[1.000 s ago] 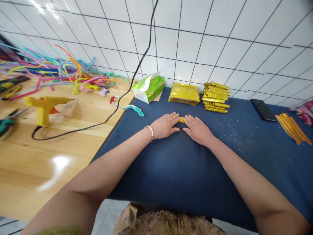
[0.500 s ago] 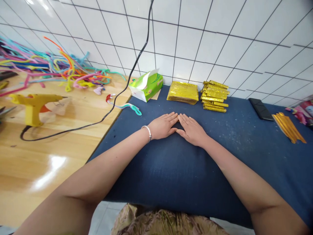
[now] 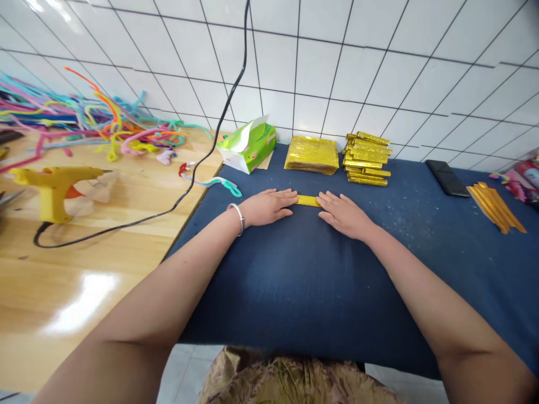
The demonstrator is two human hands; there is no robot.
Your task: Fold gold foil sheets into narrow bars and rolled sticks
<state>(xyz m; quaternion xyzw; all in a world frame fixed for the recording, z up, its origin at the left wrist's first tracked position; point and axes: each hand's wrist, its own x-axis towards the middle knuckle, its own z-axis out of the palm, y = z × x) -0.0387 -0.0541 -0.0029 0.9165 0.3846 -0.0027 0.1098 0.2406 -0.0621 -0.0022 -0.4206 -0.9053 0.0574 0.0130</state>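
Note:
A narrow strip of folded gold foil paper (image 3: 308, 201) lies flat on the dark blue table cover (image 3: 295, 292). My left hand (image 3: 269, 206), with a silver bangle at the wrist, rests flat over its left end, fingers stretched out. Over the right end lies my right hand (image 3: 343, 213), palm down and fingers extended. Only the strip's middle shows between my fingertips; both ends are hidden. Just beyond sit a stack of flat gold foil sheets (image 3: 312, 154) and a pile of folded gold strips (image 3: 366, 159).
Left, on a wooden table (image 3: 138, 280), are a yellow glue gun (image 3: 53, 188) with a black cord (image 3: 172, 206) and many coloured pipe cleaners (image 3: 113, 126). A green tissue pack (image 3: 250, 147) is near the tiled wall. To the right lie a black phone (image 3: 447, 178) and orange-gold strips (image 3: 497, 206).
My hands, whose fingertips met before, have slid apart to left and right. The middle of the gold strip, hidden earlier, now shows between them. The view has shifted slightly.

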